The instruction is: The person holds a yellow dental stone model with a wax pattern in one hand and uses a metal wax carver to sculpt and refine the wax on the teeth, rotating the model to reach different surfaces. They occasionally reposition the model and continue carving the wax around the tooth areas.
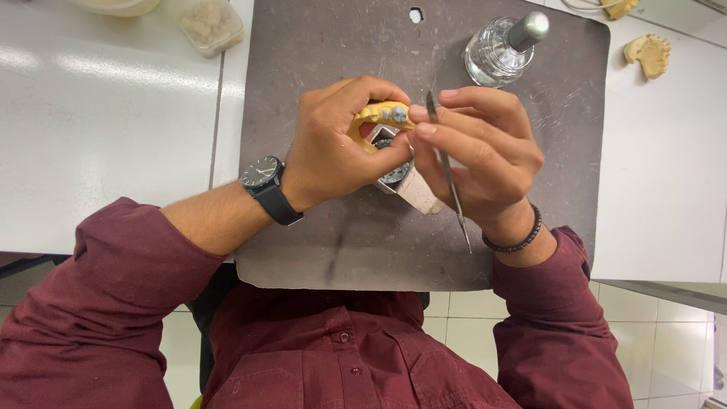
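Observation:
My left hand (337,140) grips a yellow dental cast (382,115) with grey teeth set in it, mounted on a white and black base (413,189). It holds the cast above a dark grey work mat (318,53). My right hand (481,148) pinches a thin metal carving instrument (448,170) between thumb and fingers. The tool's upper tip sits just right of the grey teeth, and its long handle runs down past my wrist. A black watch is on my left wrist and a bead bracelet on my right.
A clear glass bottle (500,49) with a metal cap stands at the mat's far right. A plastic tub (208,24) of pale lumps sits at the far left on the white bench. Two yellowish plaster casts (650,53) lie at the far right.

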Available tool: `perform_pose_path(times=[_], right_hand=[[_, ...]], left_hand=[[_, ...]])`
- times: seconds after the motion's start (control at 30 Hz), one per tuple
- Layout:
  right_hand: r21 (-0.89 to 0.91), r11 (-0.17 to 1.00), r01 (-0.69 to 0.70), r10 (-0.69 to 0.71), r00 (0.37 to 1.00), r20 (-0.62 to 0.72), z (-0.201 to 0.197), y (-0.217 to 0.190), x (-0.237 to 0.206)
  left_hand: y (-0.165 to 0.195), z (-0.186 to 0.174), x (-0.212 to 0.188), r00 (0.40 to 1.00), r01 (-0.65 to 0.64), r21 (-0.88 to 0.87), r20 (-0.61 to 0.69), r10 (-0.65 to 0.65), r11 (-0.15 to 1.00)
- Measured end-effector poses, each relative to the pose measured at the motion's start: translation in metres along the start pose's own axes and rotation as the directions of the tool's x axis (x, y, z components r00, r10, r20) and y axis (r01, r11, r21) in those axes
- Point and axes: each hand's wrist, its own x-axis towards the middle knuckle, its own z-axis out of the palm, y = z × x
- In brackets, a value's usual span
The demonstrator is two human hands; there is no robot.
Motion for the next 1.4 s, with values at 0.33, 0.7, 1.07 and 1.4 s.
perform_pose_path(times=[0.33, 0.7, 1.07, 1.4], right_hand=[[-0.068, 0.995, 0.076, -0.074, 0.997, 0.030, -0.011, -0.007, -0.009], [0.395, 0.893, -0.215, 0.292, 0.945, -0.145, 0.001, -0.001, -0.012], [0.313, 0.904, -0.290, 0.318, 0.947, -0.040, 0.003, -0.008, -0.018], [0.313, 0.889, -0.335, 0.359, 0.933, -0.019, 0.007, -0.014, -0.018]], left_hand=[[0.003, 0.001, -0.002, 1.000, 0.015, -0.014, 0.021, -0.014, 1.000], [0.005, 0.000, 0.000, 1.000, 0.025, 0.004, -0.007, -0.025, 1.000], [0.005, 0.002, -0.002, 1.000, 0.023, 0.020, -0.005, -0.023, 1.000], [0.004, 0.005, -0.002, 1.000, 0.026, 0.022, -0.015, -0.025, 0.999]])
